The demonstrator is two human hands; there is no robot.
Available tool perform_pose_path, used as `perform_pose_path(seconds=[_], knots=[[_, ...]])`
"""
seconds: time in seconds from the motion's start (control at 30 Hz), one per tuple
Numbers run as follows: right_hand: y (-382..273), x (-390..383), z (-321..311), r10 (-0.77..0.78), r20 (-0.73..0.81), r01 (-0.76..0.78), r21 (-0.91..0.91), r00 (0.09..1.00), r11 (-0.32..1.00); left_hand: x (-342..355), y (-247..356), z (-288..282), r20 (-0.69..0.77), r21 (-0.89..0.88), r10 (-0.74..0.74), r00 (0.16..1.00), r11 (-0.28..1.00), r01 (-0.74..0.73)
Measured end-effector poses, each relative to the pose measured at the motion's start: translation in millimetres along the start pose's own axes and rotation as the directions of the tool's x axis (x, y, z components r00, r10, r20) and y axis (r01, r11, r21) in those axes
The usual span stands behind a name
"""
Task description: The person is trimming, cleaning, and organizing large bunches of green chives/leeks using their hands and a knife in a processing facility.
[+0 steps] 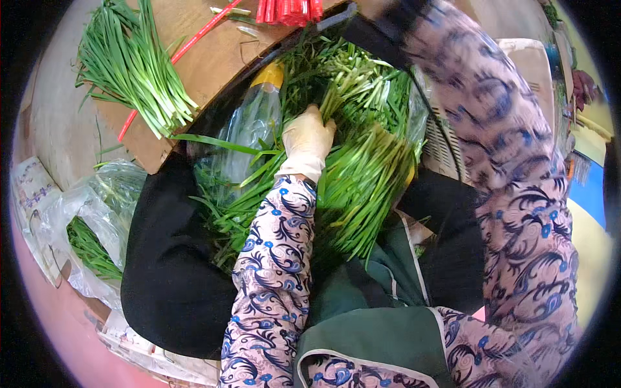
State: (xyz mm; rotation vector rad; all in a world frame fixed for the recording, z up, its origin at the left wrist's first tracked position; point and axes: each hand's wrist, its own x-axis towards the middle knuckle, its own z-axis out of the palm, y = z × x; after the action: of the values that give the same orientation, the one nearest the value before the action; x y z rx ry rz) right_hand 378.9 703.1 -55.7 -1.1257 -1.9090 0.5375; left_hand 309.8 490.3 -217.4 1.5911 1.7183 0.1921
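Note:
My left hand point(309, 141), in a pale thin glove, reaches into a black-rimmed basket point(446, 139) on my lap. Its fingers close around stems of garlic chives point(336, 97), though the fingertips are partly hidden among the leaves. A loose bunch of garlic chives point(365, 187) lies to the right of my left wrist, its leaves smeared by motion. My right arm point(485, 97), in a patterned sleeve, stretches up along the right to the top edge. Its hand cannot be made out there.
A bunch of garlic chives point(139, 74) rests on a wooden board point(213, 58) at upper left, beside a thin red strip point(207, 29). Red ties point(289, 11) lie at the board's far side. A clear plastic bag point(107, 213) with greens stands at left.

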Motion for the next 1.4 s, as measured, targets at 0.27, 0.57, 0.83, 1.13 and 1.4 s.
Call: perform_pose_path(seconds=[0.27,0.57,0.83,1.13,1.4], knots=[[-28.8,-169.9,-155.0,0.197,0.368,-0.065,-0.341,0.909,0.938,7.5,-8.8,-7.6,0.168,0.049,-0.045,0.985,0.998,0.038],[3.3,-235.1,-176.7,0.401,0.588,-0.037,-0.533,0.703,0.846,18.0,-25.1,-5.5,0.289,-0.327,0.045,0.956,0.943,0.054],[11.7,-247.7,-169.7,0.459,0.572,-0.210,-0.448,0.680,0.869,25.1,-39.6,10.3,0.217,-0.344,0.022,0.976,0.937,0.055],[13.8,-259.3,-173.6,0.427,0.574,-0.221,-0.395,0.699,0.892,21.1,-29.6,-1.7,0.283,-0.398,0.032,0.959,0.913,0.087],[14.7,-262.9,-171.6,0.484,0.612,-0.259,-0.422,0.626,0.869,25.4,-31.9,1.8,0.327,-0.336,-0.057,0.943,0.926,0.172]])
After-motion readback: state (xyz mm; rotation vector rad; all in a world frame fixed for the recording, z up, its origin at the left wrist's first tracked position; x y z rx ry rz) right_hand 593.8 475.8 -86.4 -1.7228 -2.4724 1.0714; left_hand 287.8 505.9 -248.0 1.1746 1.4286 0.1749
